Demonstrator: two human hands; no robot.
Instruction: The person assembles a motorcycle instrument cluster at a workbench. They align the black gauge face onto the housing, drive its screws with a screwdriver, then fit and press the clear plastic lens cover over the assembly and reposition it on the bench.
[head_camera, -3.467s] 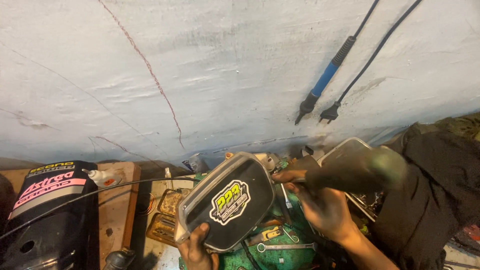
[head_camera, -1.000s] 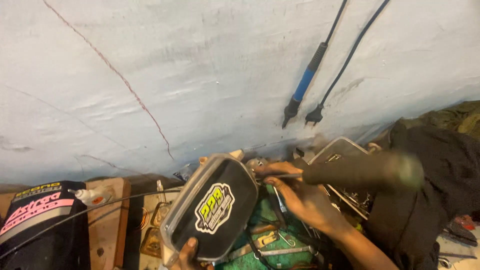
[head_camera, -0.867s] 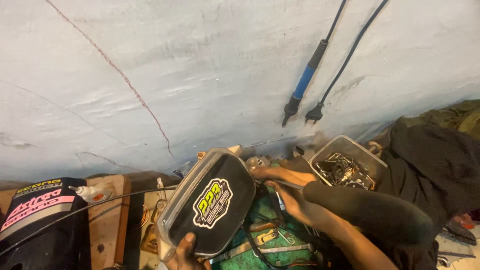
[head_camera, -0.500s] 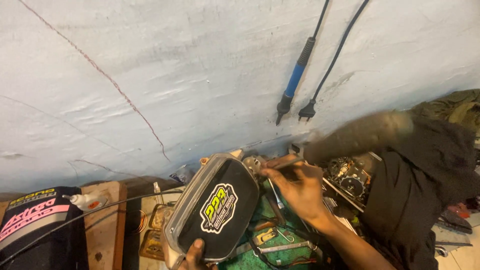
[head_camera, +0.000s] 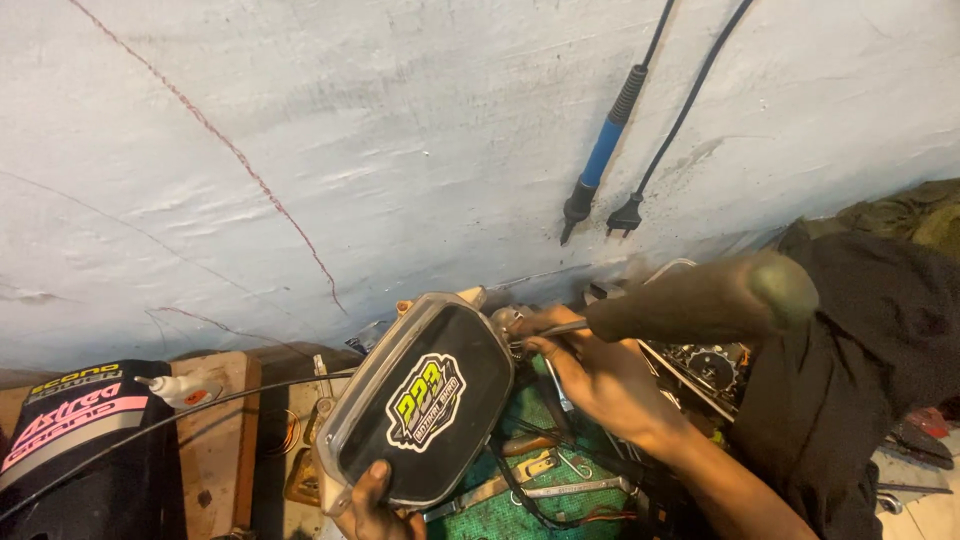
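Behind the instrument panel (head_camera: 420, 405), the left hand (head_camera: 375, 505) sits half-hidden.

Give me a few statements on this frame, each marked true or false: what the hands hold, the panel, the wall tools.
1. The left hand grips the lower edge of the black panel. True.
2. The right hand holds a hammer. False: it holds a screwdriver with a dark handle, tip at the panel's upper corner.
3. A blue-handled soldering iron hangs against the wall. True.
4. The panel lies flat, face down. False: it is tilted, its stickered face towards the camera.
5. A wrench lies on the green mat. True.
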